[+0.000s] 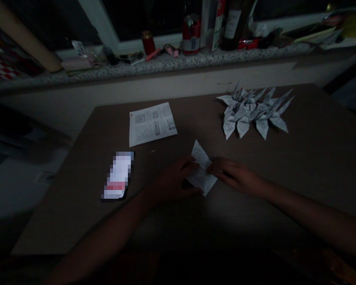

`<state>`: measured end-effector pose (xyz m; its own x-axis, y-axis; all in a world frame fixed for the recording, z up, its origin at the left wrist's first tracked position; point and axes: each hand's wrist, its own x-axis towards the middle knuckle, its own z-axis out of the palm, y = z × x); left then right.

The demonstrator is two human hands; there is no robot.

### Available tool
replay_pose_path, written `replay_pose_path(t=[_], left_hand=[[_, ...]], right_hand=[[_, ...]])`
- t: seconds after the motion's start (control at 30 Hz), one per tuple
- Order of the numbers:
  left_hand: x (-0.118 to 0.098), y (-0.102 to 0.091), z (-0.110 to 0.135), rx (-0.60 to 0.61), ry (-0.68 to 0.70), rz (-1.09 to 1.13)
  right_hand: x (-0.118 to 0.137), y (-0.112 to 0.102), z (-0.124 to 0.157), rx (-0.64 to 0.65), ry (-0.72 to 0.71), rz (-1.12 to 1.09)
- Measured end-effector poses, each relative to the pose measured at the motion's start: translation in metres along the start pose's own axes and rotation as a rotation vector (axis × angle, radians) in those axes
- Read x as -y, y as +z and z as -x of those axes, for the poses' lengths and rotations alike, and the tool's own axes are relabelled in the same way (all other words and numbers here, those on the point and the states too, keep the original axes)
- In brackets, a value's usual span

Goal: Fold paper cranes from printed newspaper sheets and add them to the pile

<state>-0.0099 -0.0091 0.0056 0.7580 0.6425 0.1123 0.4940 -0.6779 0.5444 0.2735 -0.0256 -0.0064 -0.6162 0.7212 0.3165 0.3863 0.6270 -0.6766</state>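
Note:
A partly folded sheet of printed paper (202, 156) lies on the table in front of me, its pointed end away from me. My left hand (175, 178) has its thumb and fingers on the left side and near corner of the paper. On the right side, my right hand (237, 174) presses its closed fingertips onto the paper's edge. Farther back on the right stand several folded paper cranes (249, 113) in a tight cluster. A flat printed sheet (152, 124) rests behind my left hand.
A lit phone (118, 174) lies on the left of the brown table (86, 166). Behind the table, a granite windowsill (154, 65) carries a red can (191, 35), a dark bottle (231, 25), a small red jar (148, 42) and other clutter.

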Motion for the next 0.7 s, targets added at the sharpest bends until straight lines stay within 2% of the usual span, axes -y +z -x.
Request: replay_pose_path(t=[0.17, 0.4, 0.7], left_hand=[[0.0, 0.006, -0.007, -0.041, -0.035, -0.074], [0.003, 0.007, -0.011, -0.039, -0.023, -0.164], [0.0, 0.0, -0.019, -0.021, -0.077, -0.133]], right_hand=[[0.001, 0.004, 0.002, -0.055, 0.074, 0.024], [0.004, 0.003, 0.002, -0.065, 0.009, 0.132], [-0.002, 0.003, -0.014, 0.019, 0.011, 0.357]])
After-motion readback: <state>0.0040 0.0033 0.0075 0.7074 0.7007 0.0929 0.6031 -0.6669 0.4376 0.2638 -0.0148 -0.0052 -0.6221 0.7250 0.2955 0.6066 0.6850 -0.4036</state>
